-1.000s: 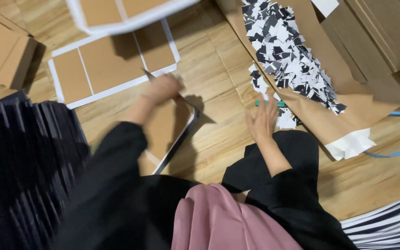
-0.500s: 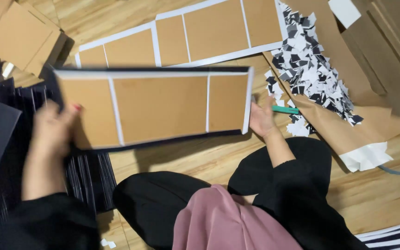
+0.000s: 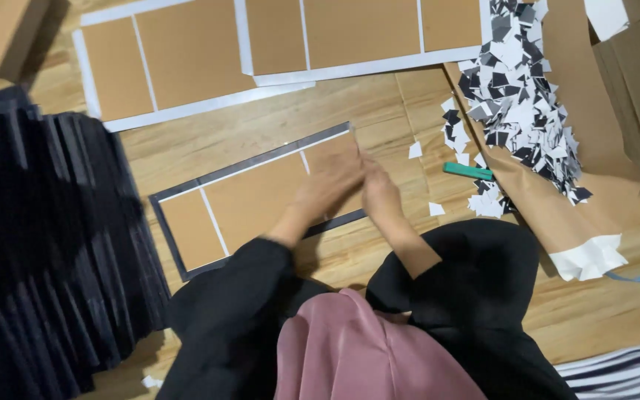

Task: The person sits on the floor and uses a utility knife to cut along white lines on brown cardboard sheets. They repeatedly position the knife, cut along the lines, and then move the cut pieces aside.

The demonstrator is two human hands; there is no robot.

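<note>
1. Down on the wooden floor [image 3: 275, 126] now lies the dark-edged board sheet [image 3: 250, 204] that I held up in the air half a second ago; it rests flat, slanting from lower left to upper right in front of my knees
2. Both my hands have come together at its right end: my left hand [image 3: 327, 189] lies on the rightmost brown panel, my right hand [image 3: 381, 194] presses just beside it at the sheet's right edge
3. The left grip looks spread flat on the board, pressing and clasping nothing; the right grip is blurred, and I cannot tell whether its fingers pinch the edge or only push on it
4. I keep the sheet flat because its three brown panels sit on a dark backing, and the floor gives me something firm to press against
5. To my left a stack of dark sheets [image 3: 46, 244] fans out, close enough to reach without shifting my seat
6. Beyond the sheet lie white-bordered panel sheets [image 3: 187, 67], spread face up and overlapping, well apart from the dark stack
7. At my right a heap of black and white paper offcuts [image 3: 520, 96] sits on brown kraft paper [image 3: 557, 215], which keeps most scraps off the floor
8. A green knife [image 3: 468, 172] lies near the heap, just beyond my right hand, untouched
</note>
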